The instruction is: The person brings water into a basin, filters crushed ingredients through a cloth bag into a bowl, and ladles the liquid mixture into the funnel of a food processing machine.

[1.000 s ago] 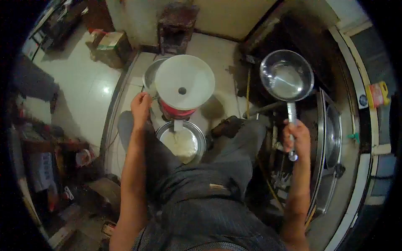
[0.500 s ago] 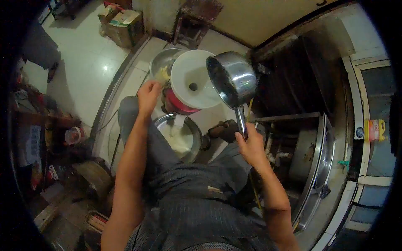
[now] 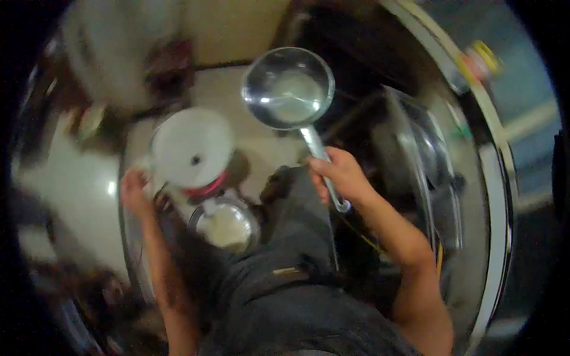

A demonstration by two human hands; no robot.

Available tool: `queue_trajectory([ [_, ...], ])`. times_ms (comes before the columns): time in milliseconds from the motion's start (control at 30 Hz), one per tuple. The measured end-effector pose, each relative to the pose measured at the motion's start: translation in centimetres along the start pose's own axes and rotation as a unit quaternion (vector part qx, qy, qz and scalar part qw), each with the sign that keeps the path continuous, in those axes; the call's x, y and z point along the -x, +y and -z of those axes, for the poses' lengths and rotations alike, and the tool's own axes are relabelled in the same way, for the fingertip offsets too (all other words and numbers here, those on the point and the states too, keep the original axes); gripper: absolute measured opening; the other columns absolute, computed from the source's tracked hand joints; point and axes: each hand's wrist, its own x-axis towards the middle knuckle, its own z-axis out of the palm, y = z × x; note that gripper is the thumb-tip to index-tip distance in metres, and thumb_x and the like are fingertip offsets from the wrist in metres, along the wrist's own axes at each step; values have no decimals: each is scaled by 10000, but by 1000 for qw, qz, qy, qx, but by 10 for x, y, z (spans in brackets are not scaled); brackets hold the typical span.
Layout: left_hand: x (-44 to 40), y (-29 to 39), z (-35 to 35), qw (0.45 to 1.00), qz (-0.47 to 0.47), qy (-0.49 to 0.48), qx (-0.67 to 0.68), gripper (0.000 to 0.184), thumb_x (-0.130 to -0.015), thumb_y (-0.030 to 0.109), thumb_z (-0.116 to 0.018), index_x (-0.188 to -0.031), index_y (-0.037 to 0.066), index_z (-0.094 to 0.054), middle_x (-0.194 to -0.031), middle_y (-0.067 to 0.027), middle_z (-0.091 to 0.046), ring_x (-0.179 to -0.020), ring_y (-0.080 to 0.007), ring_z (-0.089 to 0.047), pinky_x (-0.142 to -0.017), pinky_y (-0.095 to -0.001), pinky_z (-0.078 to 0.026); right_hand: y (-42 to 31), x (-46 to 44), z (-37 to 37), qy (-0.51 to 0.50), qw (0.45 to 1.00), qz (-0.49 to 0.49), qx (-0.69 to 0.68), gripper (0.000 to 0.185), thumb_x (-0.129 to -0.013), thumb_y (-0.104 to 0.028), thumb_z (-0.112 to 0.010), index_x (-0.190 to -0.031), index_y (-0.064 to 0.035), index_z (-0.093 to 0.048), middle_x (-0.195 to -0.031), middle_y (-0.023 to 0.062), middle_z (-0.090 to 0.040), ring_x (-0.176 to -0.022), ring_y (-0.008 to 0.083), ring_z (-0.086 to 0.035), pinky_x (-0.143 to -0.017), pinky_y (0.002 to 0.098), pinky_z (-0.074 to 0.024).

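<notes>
My right hand [image 3: 341, 175] is wrapped round the long handle of a shiny metal dipper [image 3: 254, 95], raised at upper centre. A pale round patch shows inside it; whether this is liquid or bare metal I cannot tell. My left hand [image 3: 136, 188] is beside the left side of a white round hopper [image 3: 193, 139] with a dark hole in its middle. Motion smears its fingers, and contact with the hopper cannot be made out. Under the hopper is a red base [image 3: 205, 187]. In front of it stands a metal pot [image 3: 254, 228] holding whitish contents.
A metal-framed rack [image 3: 415, 142] stands at right, near the dipper. A yellow container [image 3: 484, 59] sits at far upper right. Blurred clutter [image 3: 107, 291] lies at lower left. A dark stool [image 3: 169, 65] stands by the back wall.
The view has turned to the right. The dipper has tipped so its inside now faces me. My left hand now appears lower and further left, beside the hopper.
</notes>
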Motion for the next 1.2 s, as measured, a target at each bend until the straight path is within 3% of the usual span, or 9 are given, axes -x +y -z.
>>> queue_trajectory([
  [200, -42, 62, -16, 996, -61, -26, 58, 333, -949, 243, -552, -1173, 2, -600, -1032, -97, -659, -931, -196, -629, -804, -324, -512, -27, 95, 89, 222, 972, 35, 67, 271, -852, -233, -678, -922, -14, -534, -691, 69, -595, -509, 150, -580, -442, 306, -483],
  [300, -70, 59, -37, 971, -219, -100, 10, 318, -966, 217, -522, -1166, -19, -594, -1072, -113, -642, -980, -209, -627, -826, -334, -514, -33, 152, 121, 353, 919, -11, 177, 295, -828, -237, -695, -952, -10, -553, -736, 94, -616, -577, 153, -606, -504, 320, -501],
  [433, 4, 118, -160, 941, -153, -275, 120, 273, -970, 180, -522, -1152, -4, -608, -1043, -100, -643, -909, -184, -622, -801, -310, -503, 38, 264, 262, 532, 711, -1, 460, 267, -761, -186, -650, -924, 10, -570, -742, 108, -592, -667, 214, -571, -602, 361, -465],
  [600, 77, 164, -282, 893, -144, -408, 124, 229, -954, 154, -541, -1102, 2, -629, -960, -73, -650, -833, -131, -602, -737, -265, -484, 64, 355, 314, 401, 670, -209, 589, 192, -696, -129, -599, -787, 38, -566, -721, 155, -589, -685, 209, -575, -622, 375, -460],
  [700, 126, 187, -328, 849, -113, -495, 145, 237, -944, 154, -569, -1117, 2, -623, -986, -58, -651, -862, -130, -610, -745, -254, -486, 85, 364, 315, 371, 724, -356, 460, 205, -701, -141, -617, -795, 38, -588, -706, 154, -607, -661, 209, -584, -610, 372, -465],
  [933, 188, 202, -427, 771, -151, -612, 95, 220, -924, 149, -583, -1102, 29, -633, -989, -23, -649, -833, -99, -596, -719, -220, -467, 132, 366, 344, 401, 765, -298, 405, 315, -738, -183, -704, -987, 4, -659, -821, 184, -673, -722, 264, -672, -648, 389, -527],
  [1000, 201, 210, -450, 758, -129, -635, 72, 237, -892, 146, -582, -1067, 0, -647, -944, -54, -662, -822, -120, -611, -726, -251, -485, 127, 357, 342, 389, 565, -247, 684, 375, -775, -225, -706, -1082, -20, -640, -951, 204, -672, -855, 304, -665, -760, 413, -520],
  [1100, 210, 209, -493, 743, -189, -639, 59, 252, -880, 167, -590, -1048, -9, -656, -944, -75, -670, -831, -138, -615, -744, -270, -485, 77, 298, 325, 445, 605, -140, 645, 403, -811, -271, -678, -1127, -28, -620, -1040, 221, -648, -945, 348, -633, -852, 440, -494],
  [1200, 216, 205, -542, 740, -260, -620, 1, 327, -853, 233, -599, -1046, -25, -655, -967, -171, -679, -886, -250, -649, -802, -331, -486, 57, 223, 335, 417, 772, -45, 477, 345, -852, -265, -613, -1068, 4, -631, -1033, 228, -645, -935, 382, -628, -843, 448, -493],
])
